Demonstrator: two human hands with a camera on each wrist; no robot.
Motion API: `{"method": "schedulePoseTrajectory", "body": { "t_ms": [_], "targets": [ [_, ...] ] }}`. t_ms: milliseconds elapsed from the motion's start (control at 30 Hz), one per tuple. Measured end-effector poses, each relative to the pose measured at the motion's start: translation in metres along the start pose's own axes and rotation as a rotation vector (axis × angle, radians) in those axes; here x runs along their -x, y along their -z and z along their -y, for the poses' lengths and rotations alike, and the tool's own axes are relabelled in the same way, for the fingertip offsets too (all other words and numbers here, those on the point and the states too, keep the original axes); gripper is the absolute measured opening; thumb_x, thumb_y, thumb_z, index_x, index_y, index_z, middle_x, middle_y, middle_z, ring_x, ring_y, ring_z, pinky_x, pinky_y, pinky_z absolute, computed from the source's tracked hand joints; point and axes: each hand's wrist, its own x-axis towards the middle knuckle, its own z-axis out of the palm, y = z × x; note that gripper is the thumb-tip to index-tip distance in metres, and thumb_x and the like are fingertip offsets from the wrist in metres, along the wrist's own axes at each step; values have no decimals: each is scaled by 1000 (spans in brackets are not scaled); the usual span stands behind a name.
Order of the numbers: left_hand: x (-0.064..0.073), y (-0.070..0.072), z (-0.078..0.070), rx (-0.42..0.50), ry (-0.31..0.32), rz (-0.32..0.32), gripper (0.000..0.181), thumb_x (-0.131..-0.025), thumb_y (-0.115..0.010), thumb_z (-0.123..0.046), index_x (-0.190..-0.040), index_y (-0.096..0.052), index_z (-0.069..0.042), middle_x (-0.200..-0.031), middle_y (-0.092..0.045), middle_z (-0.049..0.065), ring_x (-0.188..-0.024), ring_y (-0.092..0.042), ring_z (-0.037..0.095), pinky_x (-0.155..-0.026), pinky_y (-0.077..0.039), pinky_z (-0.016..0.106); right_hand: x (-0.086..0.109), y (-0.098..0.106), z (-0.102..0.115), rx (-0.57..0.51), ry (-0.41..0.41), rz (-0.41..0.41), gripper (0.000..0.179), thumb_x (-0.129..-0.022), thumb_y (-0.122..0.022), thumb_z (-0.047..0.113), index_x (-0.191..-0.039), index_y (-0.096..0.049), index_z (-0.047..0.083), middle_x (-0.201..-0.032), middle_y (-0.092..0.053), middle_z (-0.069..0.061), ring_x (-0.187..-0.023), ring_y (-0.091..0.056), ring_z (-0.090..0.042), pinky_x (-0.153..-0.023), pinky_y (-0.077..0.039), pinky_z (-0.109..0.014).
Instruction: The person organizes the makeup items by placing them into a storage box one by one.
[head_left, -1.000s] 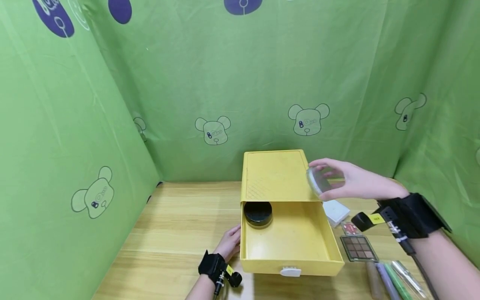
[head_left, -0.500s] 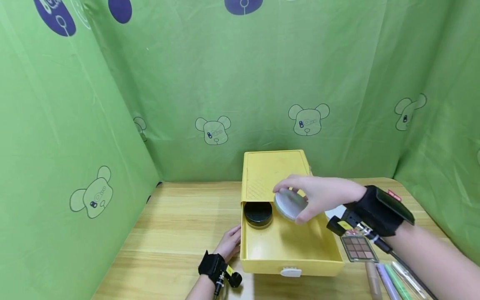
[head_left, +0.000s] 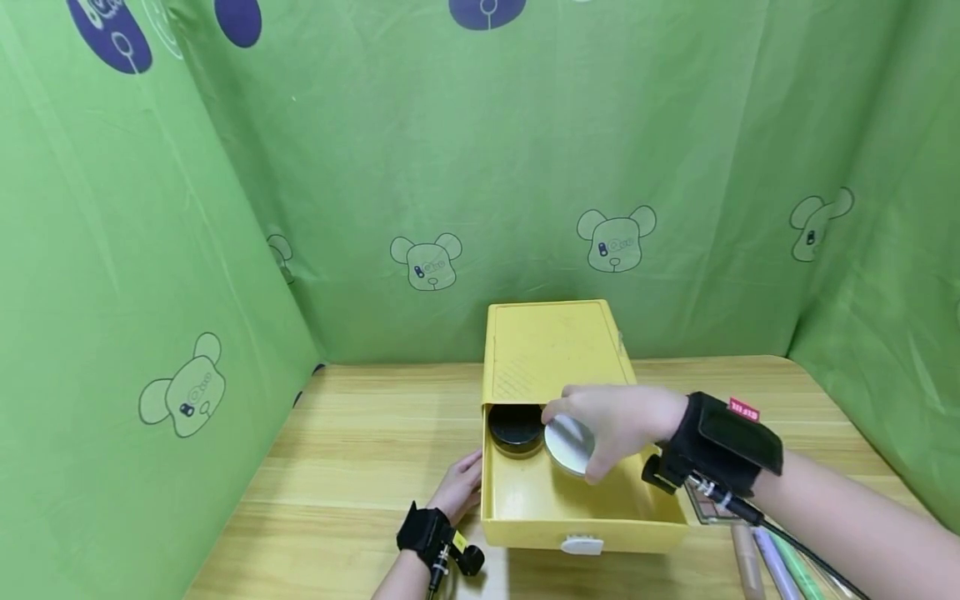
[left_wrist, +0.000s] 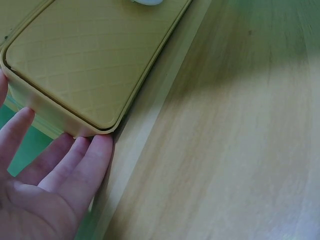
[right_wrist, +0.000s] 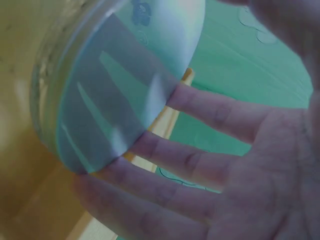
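Observation:
A round jar [head_left: 568, 446] with a mirror-bright silver top is pinched at its rim by the fingers and thumb of my right hand [head_left: 617, 421]. The jar is tilted over the pulled-out yellow drawer [head_left: 517, 535], beside a black-lidded round jar [head_left: 516, 423] in its back left corner. In the right wrist view, the silver top [right_wrist: 125, 95] mirrors the fingers. My left hand [head_left: 455, 489] touches the left side of the yellow drawer box [head_left: 558, 350]. The left wrist view shows its fingertips [left_wrist: 101, 145] against the box's edge, beside a quilted-pattern front [left_wrist: 90, 65].
Right of the drawer lie an eyeshadow palette [head_left: 711, 504], partly hidden by the right arm, and several slim tubes [head_left: 747, 560]. A white handle [head_left: 581, 545] sits on the drawer front. Green cloth [head_left: 525, 167] hangs behind the wooden table [head_left: 360, 450].
My right hand has carried the silver-topped jar from the box's right side leftward and down over the drawer, next to the black-lidded jar. The left hand has stayed in place.

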Motion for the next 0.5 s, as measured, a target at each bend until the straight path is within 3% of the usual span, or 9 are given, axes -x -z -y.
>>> {"method": "schedulePoseTrajectory", "body": {
  "t_ms": [267,500],
  "targets": [
    [0,-1,-1,-2,4,0,64,-93,-52,-35,-139,-31,3,-141,-33,23,-124,-40,35,-95,-44,42,-7,-17,4,134,17,-63,58,-50,-76,7,-105,-59,1,-82,-53,1,-68,-48,-12,-55,-43,-20],
    [0,-1,-1,-4,-2,7,63,-93,-51,-35,-140,-30,3,-142,-33,23,-125,-40,35,-95,-44,43,-13,-27,0,238,14,-103,38,-47,-77,3,-77,-54,8,-68,-48,4,-61,-46,-13,-50,-41,-22]
  ]
}}
